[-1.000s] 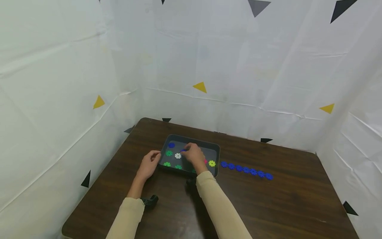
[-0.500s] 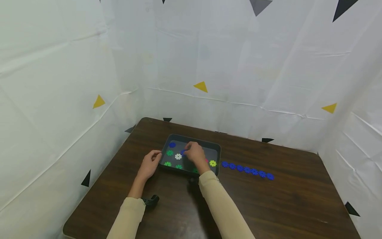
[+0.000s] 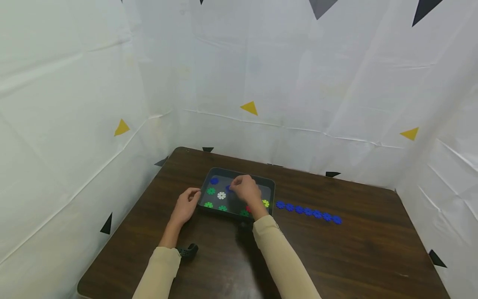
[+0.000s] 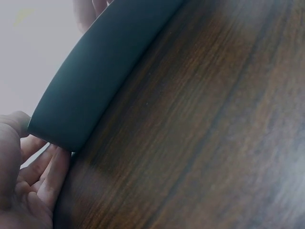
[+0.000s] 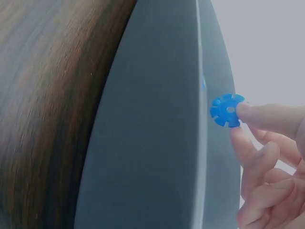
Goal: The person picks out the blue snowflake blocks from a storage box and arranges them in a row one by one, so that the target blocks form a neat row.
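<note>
My right hand (image 3: 247, 192) is over the dark grey tray (image 3: 257, 179). Between thumb and a finger it pinches a blue notched plastic disc (image 5: 222, 113), which has a small centre hole in the right wrist view. At the tray's left end, my left hand (image 3: 184, 207) grips the corner, thumb at the rim and fingertips low on the outer wall (image 4: 81, 90). Inside the tray lie a white disc (image 3: 221, 195), a blue disc (image 3: 214, 181), several green discs (image 3: 210, 191), a yellow disc (image 3: 266, 203) and a red one partly hidden by my right wrist.
Right of the tray, several blue discs (image 3: 308, 211) form a row on the brown wooden table (image 3: 358, 249). White sheeting (image 3: 291, 83) with coloured triangles hangs behind and at both sides. A black device (image 3: 189, 251) sits at my left wrist.
My right hand has risen slightly and shifted a little right, with the blue disc pinched in it. The left hand stays at the tray's corner.
</note>
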A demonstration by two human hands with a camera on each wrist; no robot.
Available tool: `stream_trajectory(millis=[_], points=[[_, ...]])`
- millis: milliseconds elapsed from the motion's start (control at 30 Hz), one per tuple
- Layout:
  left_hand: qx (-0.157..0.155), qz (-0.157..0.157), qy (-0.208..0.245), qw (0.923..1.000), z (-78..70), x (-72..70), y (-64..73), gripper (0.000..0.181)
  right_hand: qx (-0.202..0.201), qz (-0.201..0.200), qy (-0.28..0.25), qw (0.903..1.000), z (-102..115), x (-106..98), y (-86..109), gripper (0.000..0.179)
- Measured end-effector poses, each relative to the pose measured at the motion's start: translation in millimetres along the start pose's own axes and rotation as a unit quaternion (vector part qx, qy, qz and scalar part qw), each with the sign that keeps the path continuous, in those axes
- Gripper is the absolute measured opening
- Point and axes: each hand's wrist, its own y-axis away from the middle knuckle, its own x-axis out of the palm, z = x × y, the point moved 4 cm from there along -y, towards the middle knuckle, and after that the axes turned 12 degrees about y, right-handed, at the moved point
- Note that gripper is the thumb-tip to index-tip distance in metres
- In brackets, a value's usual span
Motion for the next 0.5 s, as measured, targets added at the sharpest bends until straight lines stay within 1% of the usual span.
stream_trajectory(millis=[167,333,500], points=[[-0.005,-0.001,0.000,1.0000,1.2,-1.8,-1.6,0.044,-0.017,-0.014,-0.026,0.9994,-5.9,-8.0,4.2,0.009],[-0.006,0.001,0.001,1.0000,2.9,0.4,-4.1,0.045,-0.029,-0.032,-0.056,0.9975,-18.9,-16.6,10.8,0.009],[-0.004,0.003,-0.001,1.0000,3.4,4.0,-6.1,0.045,-0.034,-0.036,-0.070,0.9963,-31.2,-23.5,20.6,0.010]])
